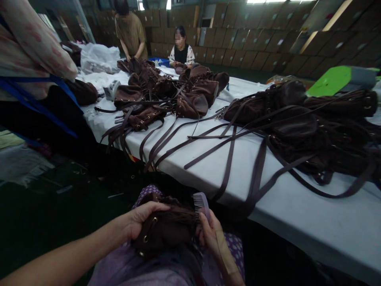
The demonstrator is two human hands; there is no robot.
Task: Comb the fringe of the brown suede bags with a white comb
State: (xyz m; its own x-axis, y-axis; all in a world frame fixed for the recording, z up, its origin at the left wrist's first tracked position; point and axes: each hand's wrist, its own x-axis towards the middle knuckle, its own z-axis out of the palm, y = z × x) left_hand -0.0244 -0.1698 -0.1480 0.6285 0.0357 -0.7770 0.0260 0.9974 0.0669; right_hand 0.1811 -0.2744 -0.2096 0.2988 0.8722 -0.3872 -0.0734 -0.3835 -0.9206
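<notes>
A dark brown bag [166,234] with gold eyelets rests on my lap. My left hand [141,220] is closed on its upper left side, the thumb lying along the top beside brown fringe [181,215]. In my right hand [210,234] is a pale lilac comb [202,204], held upright between thumb and fingers at the right end of the fringe. Its teeth point left, towards the strands. Whether the lower teeth are inside the fringe I cannot tell. The bag's underside is hidden against my lap.
A white-covered table [297,214] runs ahead of me, bearing heaps of brown bags [196,105] with straps over its edge. A green object [330,81] stands on the right. One person [35,59] stands close at left; two others are across the table. Cartons [258,39] line the back.
</notes>
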